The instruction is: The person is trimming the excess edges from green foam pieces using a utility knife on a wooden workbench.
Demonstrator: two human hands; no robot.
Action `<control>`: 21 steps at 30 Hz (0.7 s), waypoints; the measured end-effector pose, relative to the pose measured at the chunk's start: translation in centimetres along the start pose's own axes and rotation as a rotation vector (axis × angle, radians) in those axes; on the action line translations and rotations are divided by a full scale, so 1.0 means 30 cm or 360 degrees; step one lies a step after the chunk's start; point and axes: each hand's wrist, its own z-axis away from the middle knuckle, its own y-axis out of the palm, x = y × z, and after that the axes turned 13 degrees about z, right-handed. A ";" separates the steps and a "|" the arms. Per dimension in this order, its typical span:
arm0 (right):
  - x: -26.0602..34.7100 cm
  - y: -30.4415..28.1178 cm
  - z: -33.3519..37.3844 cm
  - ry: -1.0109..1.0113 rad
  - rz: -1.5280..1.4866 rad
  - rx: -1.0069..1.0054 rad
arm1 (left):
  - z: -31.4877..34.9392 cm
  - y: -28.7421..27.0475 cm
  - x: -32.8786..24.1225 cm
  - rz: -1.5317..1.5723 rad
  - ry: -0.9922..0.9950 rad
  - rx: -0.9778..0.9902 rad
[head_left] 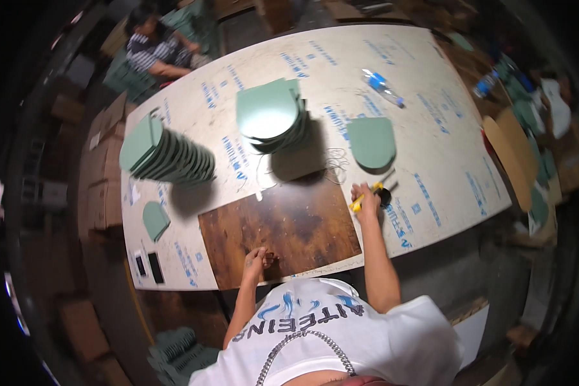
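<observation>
My right hand (pixel 367 202) is closed around a yellow tool (pixel 356 206) that looks like a utility knife, just right of the brown board (pixel 289 225). A dark round thing (pixel 385 197) sits against that hand; its kind is unclear. Beyond the hand lies a flat green U-shaped piece (pixel 372 141). My left hand (pixel 257 259) is curled over the near part of the board, and whatever its fingers may hold is too small to make out. Thin loops of pale cord (pixel 336 168) lie at the board's far edge.
Two stacks of green pieces, a middle stack (pixel 268 112) and a left stack (pixel 164 151), stand on the white table (pixel 424 154). A plastic bottle (pixel 384 88) lies far right. A small green piece (pixel 155 220) and a phone-like dark object (pixel 156 267) lie left. Another person (pixel 157 51) sits beyond.
</observation>
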 end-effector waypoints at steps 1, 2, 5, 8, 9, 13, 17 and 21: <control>-0.006 0.038 0.114 0.0050 -0.0060 0.0001 | -0.012 -0.040 0.025 0.0015 0.0038 0.0091; -0.046 -0.024 0.122 0.0070 0.0003 0.0078 | -0.008 -0.017 0.014 0.0056 0.0071 0.0135; -0.037 -0.008 0.299 0.0180 0.0168 0.0130 | -0.063 -0.027 -0.129 -0.0390 0.0627 -0.0074; -0.088 -0.026 0.354 0.0045 0.0566 0.0276 | -0.097 -0.046 -0.545 -0.0236 0.0867 -0.0174; -0.098 -0.015 0.375 0.0056 0.0638 0.0358 | -0.154 -0.121 -0.669 0.0022 0.1204 0.0055; -0.079 0.018 0.494 -0.0030 0.0795 0.0393 | -0.245 -0.385 -1.145 -0.0643 0.2181 -0.1230; -0.127 -0.041 0.557 -0.0156 0.0598 0.0075 | -0.343 -0.573 -1.516 -0.1469 0.1420 -0.0772; -0.273 -0.114 0.680 -0.0188 0.0448 -0.0251 | -0.511 -0.580 -1.730 -0.2029 0.1190 -0.0116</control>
